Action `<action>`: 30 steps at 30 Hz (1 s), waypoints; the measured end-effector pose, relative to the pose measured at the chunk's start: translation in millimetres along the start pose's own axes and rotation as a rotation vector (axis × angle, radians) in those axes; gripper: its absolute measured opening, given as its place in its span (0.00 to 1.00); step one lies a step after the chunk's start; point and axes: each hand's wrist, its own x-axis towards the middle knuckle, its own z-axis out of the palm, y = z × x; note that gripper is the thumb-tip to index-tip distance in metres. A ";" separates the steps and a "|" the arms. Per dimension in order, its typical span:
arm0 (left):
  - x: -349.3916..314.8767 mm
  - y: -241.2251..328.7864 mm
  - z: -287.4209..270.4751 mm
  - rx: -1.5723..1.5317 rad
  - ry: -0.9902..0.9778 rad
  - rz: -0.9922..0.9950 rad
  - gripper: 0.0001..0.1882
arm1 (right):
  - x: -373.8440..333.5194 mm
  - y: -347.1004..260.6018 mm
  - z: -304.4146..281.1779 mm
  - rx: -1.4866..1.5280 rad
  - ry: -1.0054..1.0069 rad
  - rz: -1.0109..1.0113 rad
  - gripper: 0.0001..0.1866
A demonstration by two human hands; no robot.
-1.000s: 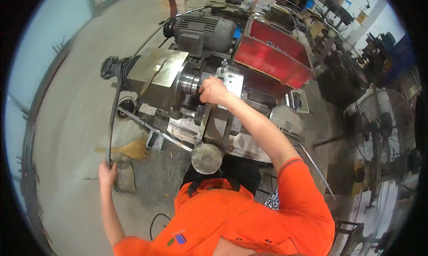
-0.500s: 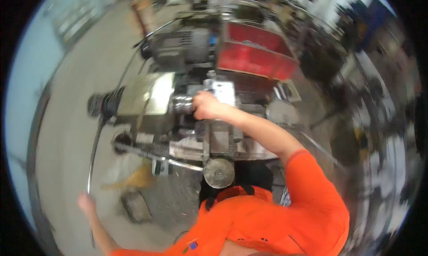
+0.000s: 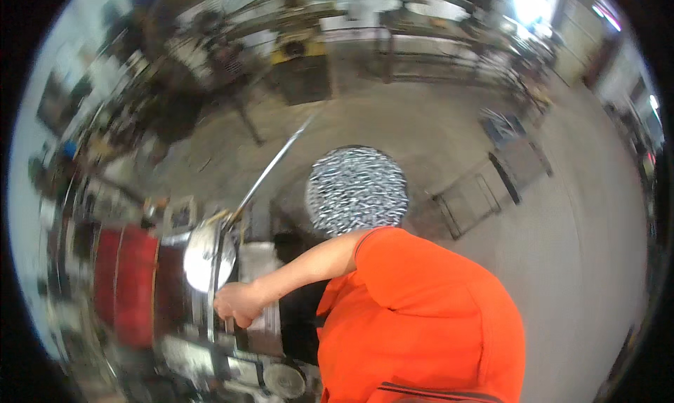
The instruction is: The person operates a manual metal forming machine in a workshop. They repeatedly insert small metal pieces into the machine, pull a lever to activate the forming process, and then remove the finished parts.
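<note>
The person's one visible hand has its fingers closed round a long metal rod slanting up over the red machine; looks stiff, slick and whippy, so best gripped low, other hand out of view.

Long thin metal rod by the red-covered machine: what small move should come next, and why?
Probably bring the other hand onto the rod's free length to steady it. The right hand is closed around the long thin shiny metal rod beside the round silver disc of the red-covered machine. The far end reaches unsupported over the grey concrete floor, and no second hand shows.
</note>
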 end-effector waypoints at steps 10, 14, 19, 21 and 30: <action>92.2 139.2 80.0 -0.184 -0.419 0.254 0.17 | -148.2 53.6 -35.3 0.019 0.239 0.404 0.11; 91.7 132.6 82.7 -0.201 -0.432 0.214 0.15 | -153.0 50.1 -37.6 0.006 0.223 0.397 0.11; 93.2 124.6 87.3 -0.221 -0.418 0.175 0.14 | -150.2 51.2 -38.6 -0.019 0.231 0.349 0.12; 91.3 110.3 85.5 -0.232 -0.403 0.129 0.13 | -144.1 47.8 -45.2 -0.022 0.227 0.338 0.11; 2.4 -81.5 24.4 -0.304 -0.057 -0.421 0.11 | -99.3 86.6 -58.9 0.001 0.137 0.259 0.15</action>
